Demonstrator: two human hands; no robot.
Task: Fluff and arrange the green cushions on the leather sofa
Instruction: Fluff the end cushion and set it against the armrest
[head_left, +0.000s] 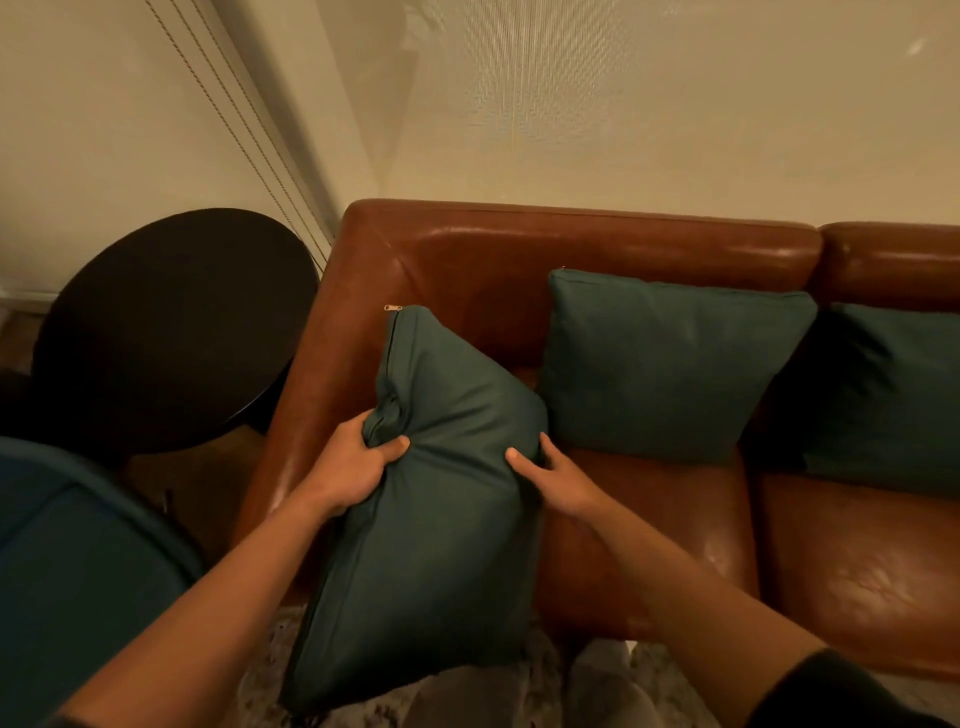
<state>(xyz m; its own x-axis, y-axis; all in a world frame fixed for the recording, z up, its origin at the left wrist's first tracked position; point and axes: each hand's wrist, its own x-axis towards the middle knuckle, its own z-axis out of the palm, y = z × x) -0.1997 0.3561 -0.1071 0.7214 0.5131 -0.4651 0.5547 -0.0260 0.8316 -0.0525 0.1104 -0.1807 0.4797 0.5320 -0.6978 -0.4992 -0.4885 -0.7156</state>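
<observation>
I hold a dark green cushion (441, 519) on edge over the left end of the brown leather sofa (649, 519), its zipper side facing left. My left hand (353, 467) grips the zipper edge, bunching the fabric under the thumb. My right hand (556, 473) holds the opposite edge, thumb on the front face and fingers behind. A second green cushion (670, 364) leans upright against the sofa back. A third green cushion (888, 395) leans at the right, cut off by the frame edge.
A round black side table (171, 322) stands left of the sofa arm. A teal upholstered seat (78, 571) fills the lower left corner. A pale patterned rug (519, 691) lies under my feet. The wall and a corded blind run behind.
</observation>
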